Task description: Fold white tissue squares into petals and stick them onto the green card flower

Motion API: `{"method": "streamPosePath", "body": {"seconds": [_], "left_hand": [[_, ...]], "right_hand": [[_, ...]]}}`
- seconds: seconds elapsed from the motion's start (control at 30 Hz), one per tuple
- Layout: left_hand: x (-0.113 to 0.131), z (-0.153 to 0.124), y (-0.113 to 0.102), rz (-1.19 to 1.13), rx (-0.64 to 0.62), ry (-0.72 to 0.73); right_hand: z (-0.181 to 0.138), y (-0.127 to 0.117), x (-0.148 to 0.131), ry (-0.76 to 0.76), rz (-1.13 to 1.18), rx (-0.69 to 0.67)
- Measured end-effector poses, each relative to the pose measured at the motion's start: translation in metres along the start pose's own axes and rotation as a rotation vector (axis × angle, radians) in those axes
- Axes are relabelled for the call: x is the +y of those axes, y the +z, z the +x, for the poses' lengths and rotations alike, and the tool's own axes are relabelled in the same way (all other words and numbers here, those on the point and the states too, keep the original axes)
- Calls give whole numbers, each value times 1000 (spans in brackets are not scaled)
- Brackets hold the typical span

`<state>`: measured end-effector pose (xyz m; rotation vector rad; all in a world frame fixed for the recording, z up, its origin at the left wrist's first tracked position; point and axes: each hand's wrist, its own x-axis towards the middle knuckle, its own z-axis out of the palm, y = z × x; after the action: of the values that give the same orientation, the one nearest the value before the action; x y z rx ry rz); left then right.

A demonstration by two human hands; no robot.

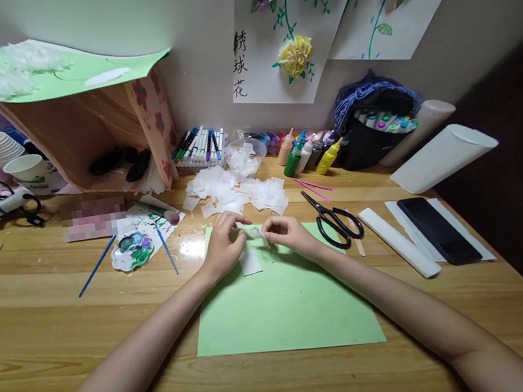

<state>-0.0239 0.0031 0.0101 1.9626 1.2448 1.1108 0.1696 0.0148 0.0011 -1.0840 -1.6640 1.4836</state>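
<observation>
My right hand (291,234) hangs over the far part of a green paper sheet (283,310), thumb and fingertips pinched on a small, thin white paper piece. Facing it, my left hand (224,246) has its thumb and curved fingers apart, with nothing plainly held between them. Just below the left thumb, a white paper square (251,264) lies on the green sheet. Beyond both hands spreads a loose pile of white paper squares (221,185), some of them in a clear bowl (246,157).
Black scissors (331,219) lie right of the green sheet, near a white paper roll (399,242) and a phone (438,230). Glue-like bottles (307,153) and markers (199,145) stand behind. A paint palette (132,251) and brushes (98,266) are at left.
</observation>
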Motion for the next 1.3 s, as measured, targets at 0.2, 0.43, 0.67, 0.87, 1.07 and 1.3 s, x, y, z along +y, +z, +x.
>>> {"method": "streamPosePath", "body": {"seconds": [0.2,0.43,0.67,0.87,1.07,1.3], "left_hand": [[5,-2,0,-34,-108,179],[8,-4,-2,-15,-197,207],[2,-4,4,16,-91,10],[-1,-1,5,-30,-54,-130],[0,-2,6,66,-34,-105],[5,-10,8,283,73,148]], "right_hand": [[3,1,1,76,111,-82],[-1,9,-5,61,99,-82],[-1,9,-3,44,99,-37],[-4,16,-3,-25,77,100],[-5,20,-3,-15,48,256],[-6,23,-2,10,30,291]]}}
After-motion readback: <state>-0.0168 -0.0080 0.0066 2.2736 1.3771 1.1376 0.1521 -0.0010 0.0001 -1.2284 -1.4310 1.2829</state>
